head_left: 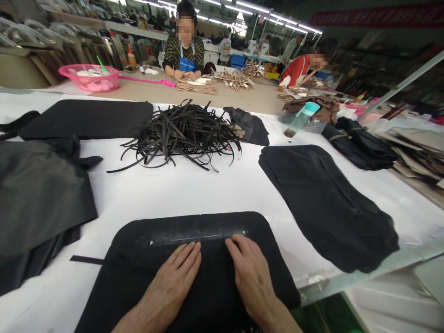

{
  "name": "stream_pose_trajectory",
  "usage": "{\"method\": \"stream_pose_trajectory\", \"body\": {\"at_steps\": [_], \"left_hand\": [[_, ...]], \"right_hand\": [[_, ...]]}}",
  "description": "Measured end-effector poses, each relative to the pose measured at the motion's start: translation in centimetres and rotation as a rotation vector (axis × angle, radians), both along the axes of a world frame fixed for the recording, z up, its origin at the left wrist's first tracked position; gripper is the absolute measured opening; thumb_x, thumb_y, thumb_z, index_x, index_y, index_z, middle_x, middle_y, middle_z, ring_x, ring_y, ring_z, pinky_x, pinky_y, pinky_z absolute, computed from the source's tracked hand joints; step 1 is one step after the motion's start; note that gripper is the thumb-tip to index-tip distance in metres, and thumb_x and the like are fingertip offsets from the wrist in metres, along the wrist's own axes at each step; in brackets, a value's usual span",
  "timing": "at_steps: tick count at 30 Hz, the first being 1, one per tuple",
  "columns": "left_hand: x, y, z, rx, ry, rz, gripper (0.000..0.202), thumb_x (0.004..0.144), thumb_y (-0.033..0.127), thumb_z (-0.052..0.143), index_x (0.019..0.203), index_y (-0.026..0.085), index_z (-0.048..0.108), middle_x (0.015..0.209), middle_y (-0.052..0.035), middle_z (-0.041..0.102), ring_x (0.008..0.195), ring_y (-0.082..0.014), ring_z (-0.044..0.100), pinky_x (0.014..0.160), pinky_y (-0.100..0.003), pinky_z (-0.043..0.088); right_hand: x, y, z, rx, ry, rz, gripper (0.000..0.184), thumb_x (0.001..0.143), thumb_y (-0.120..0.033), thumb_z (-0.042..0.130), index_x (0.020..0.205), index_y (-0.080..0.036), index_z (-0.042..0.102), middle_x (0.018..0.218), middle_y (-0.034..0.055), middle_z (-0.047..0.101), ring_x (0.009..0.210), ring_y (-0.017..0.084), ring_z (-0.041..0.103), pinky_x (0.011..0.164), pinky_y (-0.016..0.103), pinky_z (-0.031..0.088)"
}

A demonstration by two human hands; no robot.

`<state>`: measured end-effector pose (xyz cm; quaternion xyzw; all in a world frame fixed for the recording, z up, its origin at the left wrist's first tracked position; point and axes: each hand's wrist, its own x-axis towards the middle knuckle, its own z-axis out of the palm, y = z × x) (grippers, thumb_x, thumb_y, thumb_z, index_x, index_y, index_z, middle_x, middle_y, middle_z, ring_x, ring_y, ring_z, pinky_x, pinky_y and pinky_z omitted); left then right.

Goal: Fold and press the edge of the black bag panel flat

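A black rounded panel of material [138, 259] lies on the white table right in front of me, with a shiny glued band [197, 235] across its upper part. My left hand [175, 277] rests flat on the panel, fingers stretched out and together, fingertips at the band's lower edge. My right hand [251, 273] lies flat beside it, fingers pointing at the band's right end. Neither hand holds anything. A thin black strip [86, 260] sticks out from under the panel at the left.
A heap of black strips [183, 132] lies mid-table. Stacks of black panels sit at the right [326, 203], far left [86, 118] and left [38, 194]. A pink basin [89, 77] and a teal-capped bottle [300, 119] stand beyond. Two people work at the far tables. The table edge [364, 270] runs at right.
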<state>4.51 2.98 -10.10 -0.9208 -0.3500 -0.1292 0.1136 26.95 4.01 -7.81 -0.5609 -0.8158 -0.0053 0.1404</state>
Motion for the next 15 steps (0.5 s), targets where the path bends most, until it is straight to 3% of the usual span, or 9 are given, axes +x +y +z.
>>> {"method": "stream_pose_trajectory", "body": {"at_steps": [3, 6, 12, 15], "left_hand": [[0.0, -0.2, -0.4, -0.009, -0.006, 0.004, 0.049, 0.077, -0.001, 0.036, 0.124, 0.01, 0.049, 0.133, -0.0115, 0.046, 0.122, -0.0247, 0.043, 0.096, -0.037, 0.047], [0.0, -0.4, -0.3, -0.023, -0.006, 0.006, 0.049, 0.078, 0.0, 0.036, 0.125, 0.01, 0.048, 0.133, -0.0123, 0.046, 0.123, -0.0249, 0.042, 0.096, -0.038, 0.047], [-0.6, 0.0, -0.8, 0.032, 0.044, 0.013, 0.052, 0.079, 0.005, 0.039, 0.128, 0.018, 0.047, 0.14, -0.0038, 0.037, 0.124, -0.0217, 0.042, 0.095, -0.034, 0.048], [0.0, -0.1, -1.1, 0.129, -0.014, -0.025, 0.063, 0.068, 0.012, 0.046, 0.129, 0.028, 0.046, 0.137, 0.0048, 0.041, 0.117, -0.0177, 0.049, 0.089, -0.025, 0.051]], "right_hand": [[-1.3, -0.8, -1.2, 0.022, -0.048, 0.063, 0.042, 0.078, -0.004, 0.05, 0.118, -0.017, 0.053, 0.113, 0.008, 0.056, 0.102, 0.025, 0.048, 0.092, 0.039, 0.04], [-1.7, -0.9, -1.3, -0.003, -0.127, 0.055, 0.049, 0.075, -0.005, 0.057, 0.122, -0.017, 0.052, 0.11, 0.0085, 0.056, 0.099, 0.027, 0.048, 0.089, 0.041, 0.043], [-3.2, -0.2, 0.3, -0.045, -0.298, 0.107, 0.059, 0.073, -0.007, 0.06, 0.128, -0.022, 0.046, 0.101, 0.011, 0.058, 0.091, 0.03, 0.053, 0.08, 0.048, 0.048], [-3.4, -0.4, 1.6, -0.092, -0.273, 0.132, 0.045, 0.082, -0.017, 0.055, 0.126, -0.022, 0.049, 0.102, 0.0132, 0.06, 0.091, 0.031, 0.056, 0.076, 0.05, 0.049]]}}
